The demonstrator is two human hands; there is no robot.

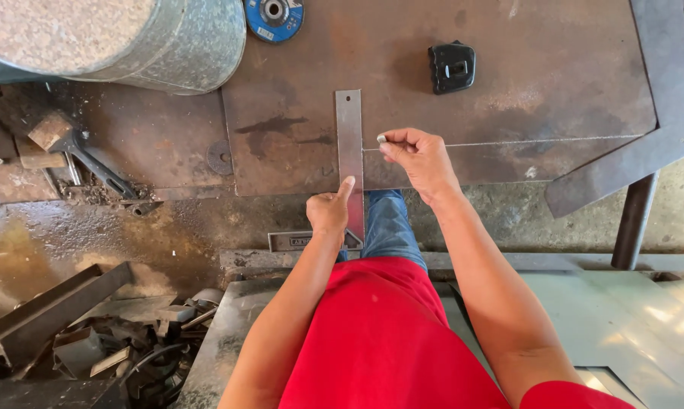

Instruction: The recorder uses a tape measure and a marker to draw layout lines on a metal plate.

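Square: a metal try square [349, 159], its flat grey blade lying upright in the view across the near edge of the rusty plate; one small hole near the blade's far end. Its stock sits below the plate edge, crosswise, partly hidden by the left hand.
Left hand: the left hand [329, 210] is closed into a loose fist with the thumb stretched up and pressed against the blade's left edge near the plate edge.
Right hand: the right hand [418, 157] is curled shut, thumb and forefinger pinching a small silvery scriber [381, 139] whose tip sits just beside the blade's right edge.
Scribed line: a thin pale line [524, 142] runs from the blade to the right across the plate, roughly square to the blade.
Plate: a steel plate [509, 83], brown with rust, dark stains near the blade, slight pale scuffs to the right.
On the plate: a black plastic block [452, 67] well apart from the hands; a blue grinding disc [274, 17] at the far edge.
Surroundings: a galvanised drum [130, 42] top left; a hammer-like tool [73, 144] on the littered bench to the left; scrap steel [62, 318] heaped lower left; an angled steel bar [660, 129] at right.
Floor: concrete, stained and wet-looking under the plate edge.
Person: red shirt, blue jeans, seen from above.
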